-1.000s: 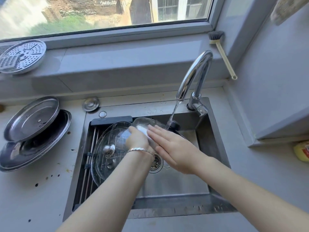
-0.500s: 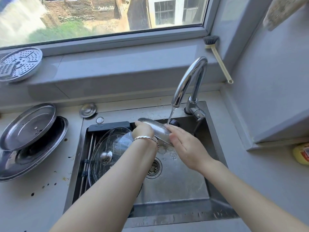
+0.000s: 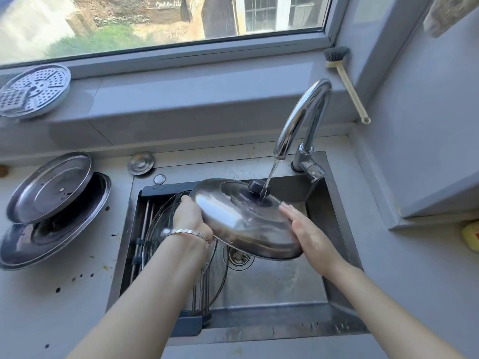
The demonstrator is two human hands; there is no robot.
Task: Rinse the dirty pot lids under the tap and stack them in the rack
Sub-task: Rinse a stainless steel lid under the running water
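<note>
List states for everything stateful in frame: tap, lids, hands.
curved chrome tap: on, water running
domed steel pot lid with black knob: tilted, stream hitting its knob
left hand: grips that lid's left rim
right hand: fingers straight, flat on the dome
clear glass lid: leaning in the dark-framed sink rack
two round steel lids on the left counter: stacked, upper one tilted, lower one soiled

worn: silver bracelet (image 3: 190, 233) of flat linked segments, around the left wrist just behind the left hand (image 3: 190, 216) | left forearm (image 3: 155, 294): bare to the frame edge | right forearm (image 3: 375, 301): bare | right hand (image 3: 308, 237): bare
</note>
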